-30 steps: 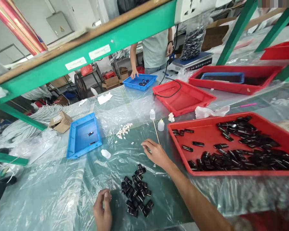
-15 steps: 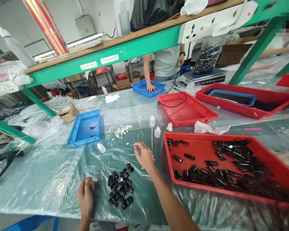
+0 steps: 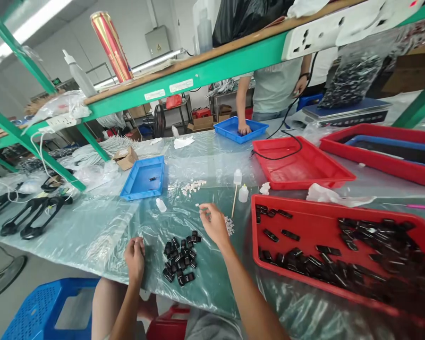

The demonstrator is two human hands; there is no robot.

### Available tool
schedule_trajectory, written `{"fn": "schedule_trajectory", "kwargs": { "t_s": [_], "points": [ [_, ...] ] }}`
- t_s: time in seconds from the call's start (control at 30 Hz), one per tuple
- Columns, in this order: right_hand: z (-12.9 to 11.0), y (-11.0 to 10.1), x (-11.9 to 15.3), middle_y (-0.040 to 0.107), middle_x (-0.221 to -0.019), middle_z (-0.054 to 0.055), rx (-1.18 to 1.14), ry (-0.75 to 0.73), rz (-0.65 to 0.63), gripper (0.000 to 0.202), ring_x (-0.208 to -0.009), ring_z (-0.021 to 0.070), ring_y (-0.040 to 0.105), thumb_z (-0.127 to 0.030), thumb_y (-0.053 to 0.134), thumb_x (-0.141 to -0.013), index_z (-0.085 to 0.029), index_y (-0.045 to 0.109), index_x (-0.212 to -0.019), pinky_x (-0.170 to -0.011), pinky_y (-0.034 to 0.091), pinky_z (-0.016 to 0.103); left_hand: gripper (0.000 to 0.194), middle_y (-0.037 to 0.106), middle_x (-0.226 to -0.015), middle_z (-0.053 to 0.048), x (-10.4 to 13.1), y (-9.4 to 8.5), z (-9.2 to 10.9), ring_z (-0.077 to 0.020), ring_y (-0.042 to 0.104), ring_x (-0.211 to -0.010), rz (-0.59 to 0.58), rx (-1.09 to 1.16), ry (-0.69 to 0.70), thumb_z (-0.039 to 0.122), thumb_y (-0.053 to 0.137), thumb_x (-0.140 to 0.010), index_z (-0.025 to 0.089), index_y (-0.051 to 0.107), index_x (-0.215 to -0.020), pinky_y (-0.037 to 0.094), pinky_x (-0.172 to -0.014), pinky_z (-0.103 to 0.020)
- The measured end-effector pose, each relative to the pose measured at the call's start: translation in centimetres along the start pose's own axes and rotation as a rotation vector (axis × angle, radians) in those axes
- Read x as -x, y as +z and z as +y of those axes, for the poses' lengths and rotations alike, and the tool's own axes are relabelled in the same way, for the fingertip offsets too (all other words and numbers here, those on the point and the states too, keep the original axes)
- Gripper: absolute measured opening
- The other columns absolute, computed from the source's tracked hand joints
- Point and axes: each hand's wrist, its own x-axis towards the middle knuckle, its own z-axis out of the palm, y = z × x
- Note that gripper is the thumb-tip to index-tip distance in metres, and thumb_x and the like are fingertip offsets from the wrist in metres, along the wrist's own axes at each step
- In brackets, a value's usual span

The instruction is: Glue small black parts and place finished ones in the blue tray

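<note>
My right hand [image 3: 214,224] hovers over the plastic-covered table [image 3: 102,231], its fingertips pinched on a small white piece [image 3: 197,205]. A little heap of white pieces [image 3: 229,225] lies just right of that hand. My left hand [image 3: 135,257] rests at the table's near edge with its fingers curled shut; nothing shows in it. Between my hands lies a pile of small black parts [image 3: 180,257]. More white pieces [image 3: 193,186] are scattered farther back.
A red tray [image 3: 304,208] with many black parts is at the right. A blue tray [image 3: 144,178], small white bottles [image 3: 237,177] and a wooden stick [image 3: 233,200] lie beyond. A co-worker's hand [image 3: 243,128] is in a far blue tray. A green shelf beam [image 3: 198,75] runs overhead.
My view has swung up and to the left. My right hand has risen slightly with a white piece at its fingertips. My left hand has stayed beside the black pile.
</note>
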Motion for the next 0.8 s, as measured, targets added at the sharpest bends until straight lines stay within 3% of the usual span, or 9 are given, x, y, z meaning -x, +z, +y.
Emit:
{"fn": "schedule_trajectory", "kwargs": {
  "t_s": [0.2,0.33,0.43,0.53,0.6,0.7,0.73,0.8],
  "points": [
    [-1.7,1.1,0.9,0.080,-0.104,0.009,-0.024,-0.052,-0.044,0.018,-0.079,0.0228,0.078,-0.028,0.053,-0.099,-0.026,0.071,-0.105,-0.069,0.065,0.035,0.033,0.070,-0.082,0.004,-0.4,0.8,0.3,-0.0103,0.061,-0.060,0.081,0.169,-0.122,0.050,0.068,-0.110,0.018,0.072,-0.103,0.057,-0.058,-0.026],
    [-3.2,1.9,1.6,0.078,-0.099,0.010,-0.039,-0.131,-0.058,0.018,-0.077,0.0263,0.077,-0.031,0.053,-0.103,-0.027,0.071,-0.106,-0.071,0.066,0.040,0.044,0.058,-0.067,0.008,0.2,1.0,0.9,-0.0102,0.054,-0.053,0.097,0.228,-0.103,0.057,0.064,-0.110,0.019,0.068,-0.088,0.052,-0.055,-0.026],
    [-3.8,2.3,2.2,0.077,-0.096,0.008,-0.038,-0.189,-0.034,0.017,-0.074,0.0269,0.075,-0.032,0.054,-0.105,-0.030,0.071,-0.108,-0.068,0.065,0.040,0.052,0.050,-0.061,0.010,-0.6,1.0,2.4,-0.0107,0.050,-0.051,0.101,0.268,-0.055,0.065,0.058,-0.110,0.021,0.064,-0.082,0.049,-0.054,-0.027],
    [-3.8,2.5,2.8,0.076,-0.095,0.006,-0.012,-0.223,-0.016,0.015,-0.070,0.0248,0.074,-0.031,0.055,-0.106,-0.031,0.070,-0.108,-0.063,0.064,0.037,0.049,0.055,-0.065,0.008,-5.0,1.1,5.7,-0.0113,0.052,-0.055,0.063,0.334,0.005,0.064,0.058,-0.110,0.022,0.065,-0.085,0.051,-0.058,-0.028],
    [-3.7,2.6,2.9,0.077,-0.095,0.006,0.020,-0.238,-0.014,0.014,-0.069,0.0236,0.074,-0.029,0.056,-0.106,-0.031,0.070,-0.107,-0.063,0.064,0.037,0.046,0.059,-0.071,0.007,-9.9,0.8,8.5,-0.0124,0.057,-0.060,0.012,0.377,0.040,0.062,0.060,-0.110,0.021,0.066,-0.089,0.054,-0.062,-0.030],
    [-3.6,2.6,3.0,0.077,-0.097,0.006,0.067,-0.251,-0.004,0.015,-0.068,0.0229,0.075,-0.026,0.056,-0.105,-0.032,0.069,-0.106,-0.061,0.064,0.036,0.040,0.063,-0.076,0.005,-16.7,-0.5,11.9,-0.0129,0.059,-0.064,-0.156,0.411,0.081,0.057,0.071,-0.105,0.020,0.069,-0.091,0.054,-0.063,-0.030],
    [-3.6,2.6,3.0,0.078,-0.097,0.005,0.076,-0.255,0.006,0.016,-0.068,0.0230,0.076,-0.025,0.056,-0.105,-0.033,0.069,-0.107,-0.059,0.064,0.035,0.040,0.061,-0.073,0.006,-17.8,-1.1,12.5,-0.0124,0.057,-0.062,-0.226,0.421,0.087,0.057,0.073,-0.103,0.020,0.069,-0.089,0.052,-0.061,-0.028],
    [-3.6,2.7,3.1,0.078,-0.097,0.004,0.083,-0.257,0.032,0.018,-0.067,0.0237,0.077,-0.024,0.056,-0.104,-0.035,0.069,-0.108,-0.054,0.062,0.035,0.045,0.058,-0.066,0.006,-17.8,-2.6,12.8,-0.0120,0.054,-0.055,-0.379,0.437,0.078,0.062,0.065,-0.104,0.022,0.070,-0.085,0.047,-0.053,-0.028]
  ]
}}
